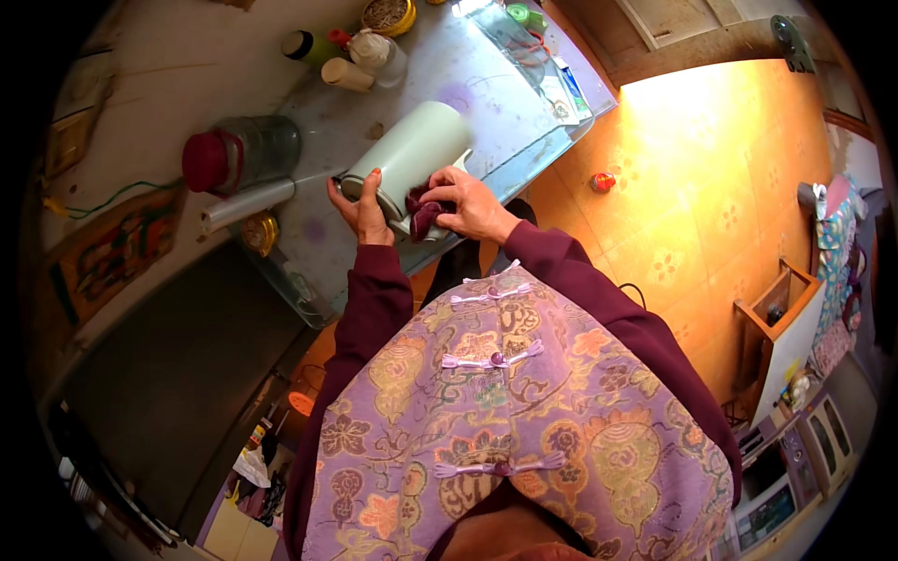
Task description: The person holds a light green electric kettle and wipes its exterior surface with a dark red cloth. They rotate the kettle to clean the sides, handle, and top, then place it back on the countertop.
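Observation:
A pale green cylindrical jug (421, 144), probably a vacuum flask, is tilted over the table with its lidded end towards me. My left hand (368, 216) grips that end near the rim, thumb on top. A bunched dark red cloth (425, 216) is pinched in the fingers of my right hand (471, 205). The cloth rests against the jug's side, by the handle (463, 160), which my right hand partly hides. Whether the jug's far end touches the tabletop cannot be told.
The table (505, 151) has a clear cover. On its left are a red-lidded jar (263, 151), a clear roll (249, 205) and a small golden container (260, 233). Bottles (379, 59) and a yellow basket (388, 15) stand farther back. A red object (602, 183) lies on the floor.

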`<control>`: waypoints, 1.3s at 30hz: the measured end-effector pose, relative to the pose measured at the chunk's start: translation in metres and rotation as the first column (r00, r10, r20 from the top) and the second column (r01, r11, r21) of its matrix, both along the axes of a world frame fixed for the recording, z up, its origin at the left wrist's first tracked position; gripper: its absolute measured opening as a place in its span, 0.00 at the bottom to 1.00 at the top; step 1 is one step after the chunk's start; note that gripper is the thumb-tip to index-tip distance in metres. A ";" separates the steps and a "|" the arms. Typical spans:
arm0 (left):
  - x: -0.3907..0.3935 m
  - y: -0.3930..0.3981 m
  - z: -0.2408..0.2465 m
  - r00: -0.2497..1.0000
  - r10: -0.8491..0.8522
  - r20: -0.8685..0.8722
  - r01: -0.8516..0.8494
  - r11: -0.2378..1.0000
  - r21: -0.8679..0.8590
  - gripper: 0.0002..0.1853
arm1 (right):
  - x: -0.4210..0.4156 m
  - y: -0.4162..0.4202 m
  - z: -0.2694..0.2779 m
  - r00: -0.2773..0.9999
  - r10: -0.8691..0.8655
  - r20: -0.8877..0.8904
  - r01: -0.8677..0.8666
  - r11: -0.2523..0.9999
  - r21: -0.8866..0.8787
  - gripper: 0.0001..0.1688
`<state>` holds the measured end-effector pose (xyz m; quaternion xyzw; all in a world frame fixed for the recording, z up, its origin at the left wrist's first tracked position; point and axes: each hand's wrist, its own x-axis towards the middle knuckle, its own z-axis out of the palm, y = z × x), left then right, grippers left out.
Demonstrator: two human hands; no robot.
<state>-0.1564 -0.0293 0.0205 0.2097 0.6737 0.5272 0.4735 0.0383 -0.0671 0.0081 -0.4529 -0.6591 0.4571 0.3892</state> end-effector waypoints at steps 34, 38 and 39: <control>0.036 0.001 0.063 -0.108 -0.569 -0.815 0.722 0.519 -0.458 0.70 | 0.090 0.074 -0.014 0.987 -0.072 -0.142 0.011 0.920 -0.392 0.21; 0.045 0.007 0.056 -0.039 -0.583 -0.811 0.698 0.565 -0.440 0.64 | 0.084 0.069 -0.012 0.929 -0.272 -0.251 0.161 0.908 -0.387 0.22; 0.048 0.007 0.054 -0.019 -0.564 -0.825 0.705 0.578 -0.411 0.63 | 0.082 0.065 -0.012 0.922 -0.345 -0.174 0.280 0.907 -0.315 0.22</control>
